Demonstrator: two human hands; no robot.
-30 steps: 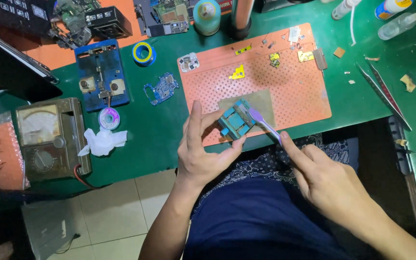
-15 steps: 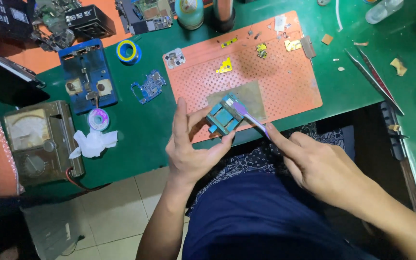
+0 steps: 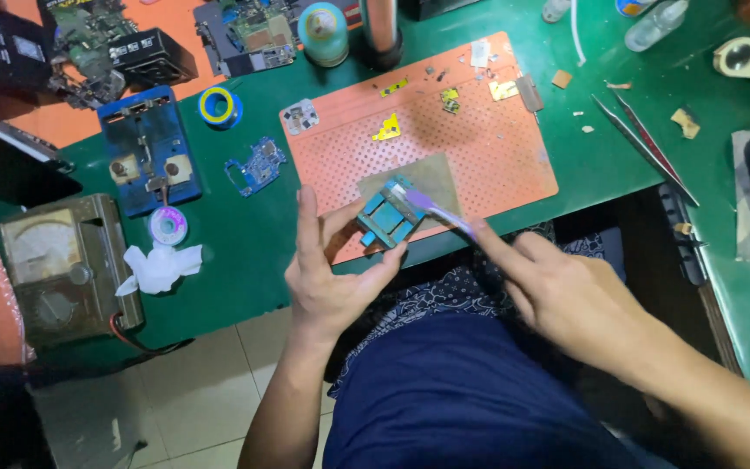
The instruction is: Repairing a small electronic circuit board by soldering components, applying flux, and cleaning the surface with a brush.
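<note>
The left hand [image 3: 332, 278] pinches a small blue-green circuit board with square metal shields [image 3: 388, 217] between thumb and fingertips, holding it tilted just above the near edge of the orange perforated silicone mat [image 3: 479, 148], over a grey-brown square pad [image 3: 431, 178] that lies on the mat. The right hand [image 3: 566, 295] has its grip pressed together on a slim purple-handled brush [image 3: 440, 215], whose tip rests on the top face of the board.

Compared with the frames a second and half a second ago, the hold is the same: same fingers on the board, same tool laid across it. What has changed is small. The board and both hands sit a little nearer the near edge of the bench, and the brush tip has moved slightly along the board's surface. That reads as short strokes across the shields, so the cleaning of the board looks to be under way rather than finished.

Toward the far left of the green bench [image 3: 245, 252] stand a blue metal board-holder jig [image 3: 145, 148] and a ring of yellow tape [image 3: 219, 106]; a crumpled white tissue [image 3: 160, 267] lies beside an old analogue meter [image 3: 54, 269] at the left edge. Two long tweezers [image 3: 644, 143] lie to the right of the mat.
</note>
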